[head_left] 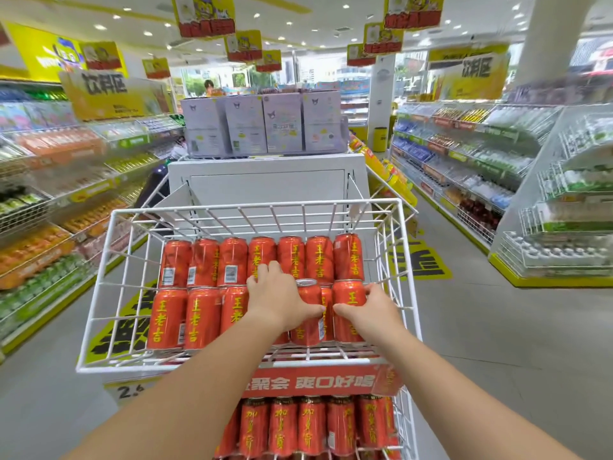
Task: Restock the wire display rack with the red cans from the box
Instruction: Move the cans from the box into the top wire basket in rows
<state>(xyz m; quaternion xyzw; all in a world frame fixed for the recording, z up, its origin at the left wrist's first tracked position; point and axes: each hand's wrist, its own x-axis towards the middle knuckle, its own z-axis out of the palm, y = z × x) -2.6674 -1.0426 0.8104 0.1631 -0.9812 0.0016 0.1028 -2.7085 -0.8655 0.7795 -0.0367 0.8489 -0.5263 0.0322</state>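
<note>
The white wire display rack (99, 283) stands right in front of me. Its top basket holds two rows of upright red cans (202, 260) with yellow lettering. My left hand (277, 298) lies over a front-row can right of the middle and hides most of it; its thumb presses on the neighbouring can (308, 322). At the front right corner, my right hand (370, 310) is wrapped around the end can (348, 293). A lower tier holds more red cans (311, 426) under a red banner (311, 381). No box is in view.
A white cabinet (265, 184) topped with purple boxes (262, 124) stands behind the rack. Stocked drink shelves line the left (49, 207) and right (464, 174). Grey aisle floor (497, 327) runs along both sides. A person (209, 86) is far back.
</note>
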